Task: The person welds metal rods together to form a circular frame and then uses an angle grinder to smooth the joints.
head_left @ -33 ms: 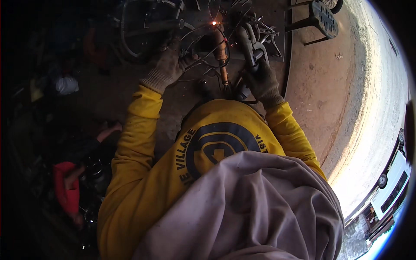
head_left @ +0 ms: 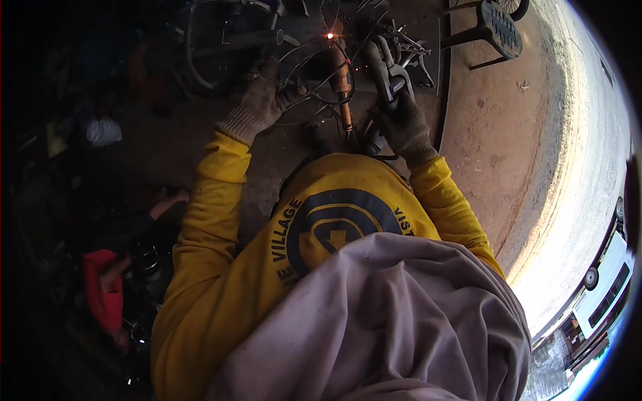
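In the head view, the gloved right hand [head_left: 403, 123] had its fingers closed around a grey pipe [head_left: 378, 72]. Between the hands lay an orange tool [head_left: 342, 83], just below a bright spark [head_left: 330, 36]. Whether the gloved left hand's [head_left: 258, 101] fingers held anything, I could not tell.

The view looks steeply down from the wearer's head through a wide fisheye lens, facing past the chest toward the left hand [head_left: 261, 103] and right hand [head_left: 404, 127], about arm's reach off. Much nearer the lens than either hand lies a pale cloth [head_left: 401, 321] (it blocks part of the yellow shirt [head_left: 207, 307]). Far out beyond the right hand's side, the road [head_left: 588, 147] curves and a white van [head_left: 604, 286] tilts near the rim.
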Demonstrator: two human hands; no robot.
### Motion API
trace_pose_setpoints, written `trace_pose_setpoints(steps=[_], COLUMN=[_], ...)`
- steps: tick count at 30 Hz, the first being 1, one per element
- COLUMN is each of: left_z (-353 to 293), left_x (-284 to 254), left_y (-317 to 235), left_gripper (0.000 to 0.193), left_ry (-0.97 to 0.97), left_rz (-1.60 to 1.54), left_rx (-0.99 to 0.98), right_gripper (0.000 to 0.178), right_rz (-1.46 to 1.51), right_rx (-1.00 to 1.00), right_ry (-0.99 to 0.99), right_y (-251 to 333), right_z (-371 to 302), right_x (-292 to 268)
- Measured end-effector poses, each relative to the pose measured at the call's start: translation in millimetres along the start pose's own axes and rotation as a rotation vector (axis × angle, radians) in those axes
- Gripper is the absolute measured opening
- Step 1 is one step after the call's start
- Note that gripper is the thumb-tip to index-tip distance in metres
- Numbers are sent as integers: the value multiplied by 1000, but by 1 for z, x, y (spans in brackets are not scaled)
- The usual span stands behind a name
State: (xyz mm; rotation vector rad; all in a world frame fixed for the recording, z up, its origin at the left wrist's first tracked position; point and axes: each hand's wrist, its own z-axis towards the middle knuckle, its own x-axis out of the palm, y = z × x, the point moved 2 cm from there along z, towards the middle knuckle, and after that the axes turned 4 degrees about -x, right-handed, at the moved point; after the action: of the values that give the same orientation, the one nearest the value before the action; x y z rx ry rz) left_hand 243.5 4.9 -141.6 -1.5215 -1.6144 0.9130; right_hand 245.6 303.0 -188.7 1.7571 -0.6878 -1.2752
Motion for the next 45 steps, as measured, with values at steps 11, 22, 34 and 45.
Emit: trace_pose_setpoints(steps=[11,22,34,45], left_z=[-13,-18,-10,-1], left_x=[2,-3,-7,-66], left_y=[-9,-29,8,39], left_gripper=[109,134,86,48], left_ry=[135,-61,-432,12], left_rz=[241,1345,1482,1549], left_rx=[260,263,662,754], right_gripper=[53,48,41,37], right_rz=[-18,30,-150,506], right_rx=[-7,-125,-216,-177], right_ry=[8,10,27,-72], right_y=[22,18,34,27], right_z=[0,-1,-2,-7], right_x=[-9,-5,-9,6])
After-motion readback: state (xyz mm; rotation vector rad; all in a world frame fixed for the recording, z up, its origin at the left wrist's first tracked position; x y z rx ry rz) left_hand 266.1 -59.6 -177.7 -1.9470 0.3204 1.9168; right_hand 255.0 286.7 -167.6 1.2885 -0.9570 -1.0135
